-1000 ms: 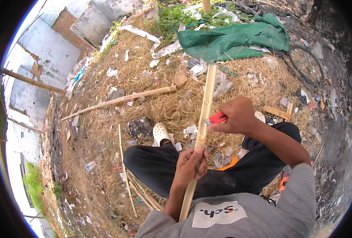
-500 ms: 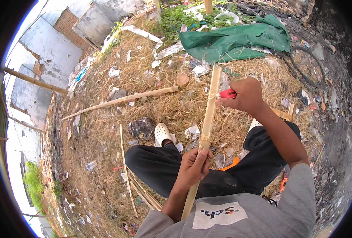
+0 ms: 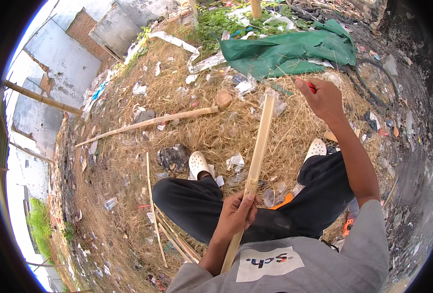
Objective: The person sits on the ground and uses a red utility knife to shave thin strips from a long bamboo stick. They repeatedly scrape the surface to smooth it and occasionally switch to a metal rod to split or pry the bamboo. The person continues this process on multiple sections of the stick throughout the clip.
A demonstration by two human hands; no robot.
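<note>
My left hand [image 3: 237, 214] is closed around the lower part of a split bamboo strip [image 3: 259, 151], which slants up and away from my lap. The strip's pale inner face shows, and its upper end is free. My right hand [image 3: 325, 100] is raised to the right of that end, closed on a small red-handled cutter [image 3: 312, 88]. Fingers cover most of the cutter, and its blade cannot be made out. A thin pale sliver sticks out beyond my right thumb. The cutter is apart from the bamboo.
Dry grass and scattered litter cover the ground. A long bamboo pole [image 3: 148, 126] lies ahead on the left, with several thin strips [image 3: 177, 237] beside my left leg. Farther off are a green tarp [image 3: 289, 49] and a black hose [image 3: 372, 93]. An orange object [image 3: 283, 201] lies between my legs.
My right hand has moved up and to the right with the cutter, off the bamboo strip. The strip's upper end has dipped slightly; my left hand keeps its hold.
</note>
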